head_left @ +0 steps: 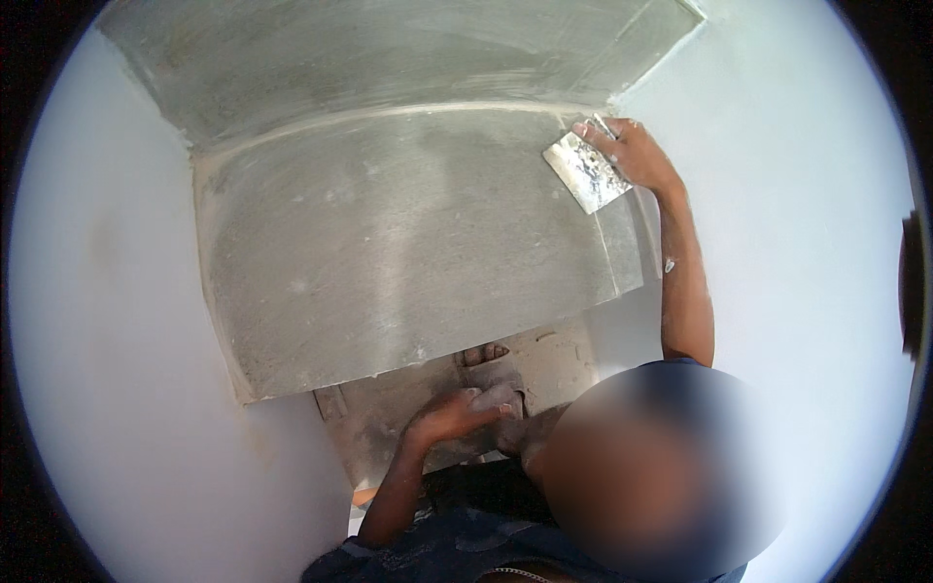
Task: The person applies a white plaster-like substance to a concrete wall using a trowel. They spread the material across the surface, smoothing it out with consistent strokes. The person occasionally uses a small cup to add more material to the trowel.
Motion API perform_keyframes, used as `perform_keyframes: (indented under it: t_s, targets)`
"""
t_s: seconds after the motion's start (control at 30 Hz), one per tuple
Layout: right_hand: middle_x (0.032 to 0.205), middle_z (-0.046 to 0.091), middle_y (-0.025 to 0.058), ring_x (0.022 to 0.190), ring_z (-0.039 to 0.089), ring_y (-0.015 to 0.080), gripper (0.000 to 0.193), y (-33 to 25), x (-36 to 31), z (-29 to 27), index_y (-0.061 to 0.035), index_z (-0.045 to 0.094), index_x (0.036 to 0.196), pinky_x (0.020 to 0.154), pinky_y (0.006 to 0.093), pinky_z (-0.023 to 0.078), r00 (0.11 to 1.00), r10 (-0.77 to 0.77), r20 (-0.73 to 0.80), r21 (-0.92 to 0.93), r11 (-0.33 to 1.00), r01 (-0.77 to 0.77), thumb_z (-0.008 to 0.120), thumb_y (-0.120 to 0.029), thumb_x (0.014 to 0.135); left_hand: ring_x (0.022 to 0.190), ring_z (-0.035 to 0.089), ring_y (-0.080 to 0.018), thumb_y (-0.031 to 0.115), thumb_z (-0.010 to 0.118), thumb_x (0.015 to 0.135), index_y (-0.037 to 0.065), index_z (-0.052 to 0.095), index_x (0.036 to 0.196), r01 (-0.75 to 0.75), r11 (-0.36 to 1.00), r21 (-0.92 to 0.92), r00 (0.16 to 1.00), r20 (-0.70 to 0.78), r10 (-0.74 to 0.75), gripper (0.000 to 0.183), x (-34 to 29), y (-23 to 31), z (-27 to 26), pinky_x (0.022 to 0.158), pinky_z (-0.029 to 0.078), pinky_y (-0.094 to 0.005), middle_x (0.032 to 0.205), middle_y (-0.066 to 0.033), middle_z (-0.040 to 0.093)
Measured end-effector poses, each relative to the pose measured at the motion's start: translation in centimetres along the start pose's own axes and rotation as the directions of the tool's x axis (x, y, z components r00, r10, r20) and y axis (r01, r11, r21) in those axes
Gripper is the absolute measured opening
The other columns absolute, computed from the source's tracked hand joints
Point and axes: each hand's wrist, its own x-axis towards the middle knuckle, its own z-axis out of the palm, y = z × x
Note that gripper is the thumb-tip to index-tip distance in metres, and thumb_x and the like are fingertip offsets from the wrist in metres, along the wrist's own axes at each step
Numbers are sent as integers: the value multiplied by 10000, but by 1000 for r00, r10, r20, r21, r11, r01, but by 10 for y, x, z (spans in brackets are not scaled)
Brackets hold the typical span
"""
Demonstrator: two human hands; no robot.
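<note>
My right hand (641, 154) reaches up to the right end of a grey slab (389, 233). It is closed around a wide, flat metal putty knife (586, 173), whose shiny blade is smeared with whitish paste. The blade lies at or just over the slab's right edge, near the corner with the wall. Low in the middle, my left hand (457, 415) is held in front of my body with its fingers bent in. Dusty grey shows at its fingertips; what they hold, if anything, I cannot make out.
Above the slab rises another grey panel (389, 58), with a pale filled seam between them. White walls stand close on the left (107, 272) and right (797, 214). Below the slab's front edge are a dusty floor (559, 360) and a bare foot (486, 353).
</note>
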Motion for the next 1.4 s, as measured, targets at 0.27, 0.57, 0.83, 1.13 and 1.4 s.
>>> perform_keyframes:
  t_s: [0.27,0.57,0.83,1.13,1.4]
  targets:
    - [1006,593,118,834,607,242,340,-21,-43,92,-191,552,1149,671,354,510,840,-478,256,-244,809,535,452,-385,888,1144,464,-356,703,500,704,-54,461,1203,138,990,34,990,16,-139,908,-16,15,-25,967,343,-395,1191,-247,504]
    - [879,630,136,742,619,256,558,-69,-78,70,-87,521,1194,681,373,516,664,-746,40,-125,656,744,427,-524,861,986,573,-333,649,552,711,-92,547,1066,-17,1000,25,1000,-16,18,822,-11,11,-17,847,416,-382,1043,-270,578]
    - [797,641,115,690,602,195,492,45,1,-38,-90,629,1028,723,395,502,923,-208,-324,-188,970,153,463,-514,845,927,601,-286,617,561,731,-82,573,1023,74,988,136,997,14,-77,758,-29,52,-25,820,428,-360,954,-284,598]
    - [940,613,135,925,578,287,312,24,41,7,-53,619,988,840,403,455,972,-234,-22,-492,849,194,572,-315,825,797,600,-263,574,558,761,-35,598,981,45,989,143,997,-66,-36,649,-28,50,-20,754,436,-356,848,-201,625]
    - [963,595,184,949,571,319,294,46,-50,13,-1,560,1034,814,407,472,964,-264,14,-432,868,244,556,-90,753,607,526,-219,574,568,756,-52,610,852,-43,988,150,997,-61,53,635,-21,42,-15,651,432,-354,638,-167,545]
